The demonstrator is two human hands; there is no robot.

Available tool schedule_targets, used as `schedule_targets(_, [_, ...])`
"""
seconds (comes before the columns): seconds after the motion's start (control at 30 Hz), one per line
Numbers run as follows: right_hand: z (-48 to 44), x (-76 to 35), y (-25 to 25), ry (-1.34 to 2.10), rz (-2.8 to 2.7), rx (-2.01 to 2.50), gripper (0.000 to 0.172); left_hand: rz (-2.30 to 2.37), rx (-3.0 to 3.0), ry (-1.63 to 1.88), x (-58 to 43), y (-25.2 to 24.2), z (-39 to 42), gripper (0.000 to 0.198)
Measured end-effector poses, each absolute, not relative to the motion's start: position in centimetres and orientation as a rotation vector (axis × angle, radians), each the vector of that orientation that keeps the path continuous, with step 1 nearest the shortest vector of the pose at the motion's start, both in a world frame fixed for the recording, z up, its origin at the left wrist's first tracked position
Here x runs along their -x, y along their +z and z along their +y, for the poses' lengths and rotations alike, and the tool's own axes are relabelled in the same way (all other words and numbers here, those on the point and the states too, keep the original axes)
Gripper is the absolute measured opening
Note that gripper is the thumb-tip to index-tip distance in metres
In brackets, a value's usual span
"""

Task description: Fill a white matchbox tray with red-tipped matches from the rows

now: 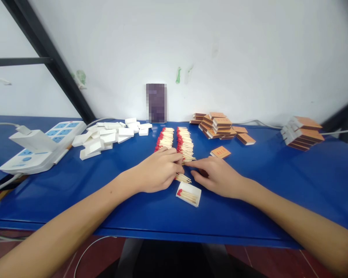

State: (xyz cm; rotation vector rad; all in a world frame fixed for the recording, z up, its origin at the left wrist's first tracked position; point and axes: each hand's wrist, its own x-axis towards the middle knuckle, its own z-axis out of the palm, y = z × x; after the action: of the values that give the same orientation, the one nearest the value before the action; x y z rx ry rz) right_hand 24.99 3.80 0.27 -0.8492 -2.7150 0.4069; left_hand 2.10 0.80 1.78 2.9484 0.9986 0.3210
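Red-tipped matches lie in two long rows, a left row (166, 137) and a right row (185, 141), on the blue table. My left hand (161, 169) is closed over the near end of the rows, its curled fingertips on matches and partly hidden. From under those fingers a small bunch of matches (183, 178) sticks out. My right hand (217, 175) has its index finger stretched out, touching the near matches of the right row, with the thumb apart. Just in front of both hands sits a white matchbox tray (196, 189) with several matches (188, 196) in it.
White empty trays (101, 139) are heaped at the left, beside a power strip (43, 148). Orange matchbox sleeves (219, 125) pile up at the back right, with a single matchbox (220, 151) nearer. Stacked matchboxes (304, 133) stand far right. A dark blurred rectangular object (156, 103) leans on the wall.
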Motion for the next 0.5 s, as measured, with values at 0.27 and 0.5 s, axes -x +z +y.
schedule_targets(0.27, [3.75, -25.02, 0.49, 0.402, -2.754, 0.849, 0.029, 0.978, -2.935, 0.326, -2.18, 1.74, 0.66, 0.033])
schedule_targets(0.5, [3.87, -25.07, 0.34, 0.402, -2.784, 0.81, 0.024, 0.914, -2.933, 0.352, -2.31, 1.64, 0.58, 0.031])
